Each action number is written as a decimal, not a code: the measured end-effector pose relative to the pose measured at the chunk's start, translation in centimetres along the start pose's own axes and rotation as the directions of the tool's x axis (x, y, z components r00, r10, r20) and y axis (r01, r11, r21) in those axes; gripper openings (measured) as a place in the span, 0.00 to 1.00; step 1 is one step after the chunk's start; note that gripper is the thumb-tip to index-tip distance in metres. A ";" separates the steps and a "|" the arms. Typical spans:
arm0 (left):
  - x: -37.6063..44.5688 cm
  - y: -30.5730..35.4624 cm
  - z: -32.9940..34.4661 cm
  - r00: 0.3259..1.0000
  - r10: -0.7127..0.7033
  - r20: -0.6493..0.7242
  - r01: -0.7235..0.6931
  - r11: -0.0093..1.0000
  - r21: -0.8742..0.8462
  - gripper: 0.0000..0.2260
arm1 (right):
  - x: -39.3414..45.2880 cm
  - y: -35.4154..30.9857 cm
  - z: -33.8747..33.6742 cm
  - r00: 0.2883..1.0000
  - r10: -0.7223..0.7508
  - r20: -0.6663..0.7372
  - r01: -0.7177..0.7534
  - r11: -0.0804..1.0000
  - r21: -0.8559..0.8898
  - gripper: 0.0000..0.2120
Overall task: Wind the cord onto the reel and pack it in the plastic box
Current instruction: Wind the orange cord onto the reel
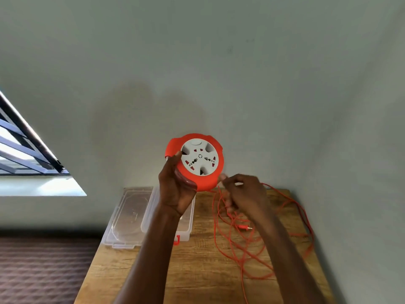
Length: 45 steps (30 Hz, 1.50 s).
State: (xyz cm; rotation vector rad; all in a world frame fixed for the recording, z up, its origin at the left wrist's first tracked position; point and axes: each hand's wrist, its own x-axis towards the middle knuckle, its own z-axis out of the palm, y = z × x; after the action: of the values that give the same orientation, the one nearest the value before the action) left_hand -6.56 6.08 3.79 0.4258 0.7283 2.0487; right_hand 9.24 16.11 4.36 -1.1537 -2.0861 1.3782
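The left hand [175,189] is clasping the reel [197,161] upright above the bench [197,270]. The right hand [243,194] is pinching the cord [219,216] just beside the reel's lower edge. Most cord is lying in crossed loops, likely to snag or knot while winding. The open box [188,229] is waiting behind the left arm.

Reel [195,163] orange, white socket face; cord [245,246] orange; box [168,218] clear; table [197,270] wood-grain brown

Head-worn camera looks forward and down, close over the table [197,270].
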 end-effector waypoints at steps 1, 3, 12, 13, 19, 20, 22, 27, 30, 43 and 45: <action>0.0 -0.1 -0.3 1.000 -0.017 0.019 0.017 1.000 0.006 0.30 | 0.2 0.3 -0.2 0.981 -0.089 -0.174 0.067 0.990 -0.128 0.20; -0.3 -0.6 -0.7 0.991 -0.089 0.098 0.089 0.996 0.004 0.37 | 0.6 0.1 -0.3 0.935 -0.180 -0.305 0.150 0.982 -0.117 0.15; 0.2 -0.1 -1.8 0.912 -0.260 0.316 0.293 0.954 -0.061 0.42 | 0.6 -0.4 0.6 0.917 -0.334 -0.219 0.314 0.942 -0.121 0.27; 0.2 -0.1 -2.0 0.912 -0.275 0.306 0.307 0.950 -0.062 0.39 | 0.5 -0.5 0.7 0.874 -0.430 -0.227 0.383 0.896 -0.224 0.28; 0.6 0.1 -2.5 0.895 -0.373 0.245 0.374 0.926 0.044 0.34 | 0.4 -1.1 1.7 0.794 -0.608 -0.002 0.558 0.730 -0.395 0.29; 0.6 0.0 -2.7 0.896 -0.378 0.233 0.377 0.925 0.052 0.34 | 0.5 -1.0 1.8 0.802 -0.597 -0.014 0.537 0.732 -0.419 0.30; 0.5 -0.3 -2.8 0.904 -0.372 0.208 0.368 0.928 0.063 0.33 | 0.4 -0.7 2.1 0.806 -0.589 -0.053 0.500 0.726 -0.471 0.31; 0.4 -0.7 -2.1 0.951 -0.292 0.102 0.287 0.956 0.061 0.36 | 0.0 -0.1 3.1 0.818 -0.570 -0.073 0.468 0.735 -0.491 0.32; 0.1 -0.9 -1.5 0.963 -0.261 0.059 0.255 0.962 0.094 0.39 | 0.0 -0.3 2.7 0.813 -0.577 -0.076 0.467 0.725 -0.506 0.30; 0.4 -0.6 -1.7 0.929 -0.350 0.117 0.343 0.936 0.078 0.34 | 0.0 -0.3 0.5 0.797 -0.595 -0.100 0.521 0.762 -0.383 0.19; 0.6 -0.5 -2.1 0.916 -0.374 0.148 0.368 0.928 0.067 0.33 | -0.1 0.0 0.5 0.806 -0.590 0.050 0.567 0.744 -0.354 0.23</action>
State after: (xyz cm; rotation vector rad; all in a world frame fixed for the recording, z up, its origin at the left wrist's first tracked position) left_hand -7.74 6.08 1.87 0.4302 0.6933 1.6270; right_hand 8.95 15.77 4.12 -0.5453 -2.4163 0.6752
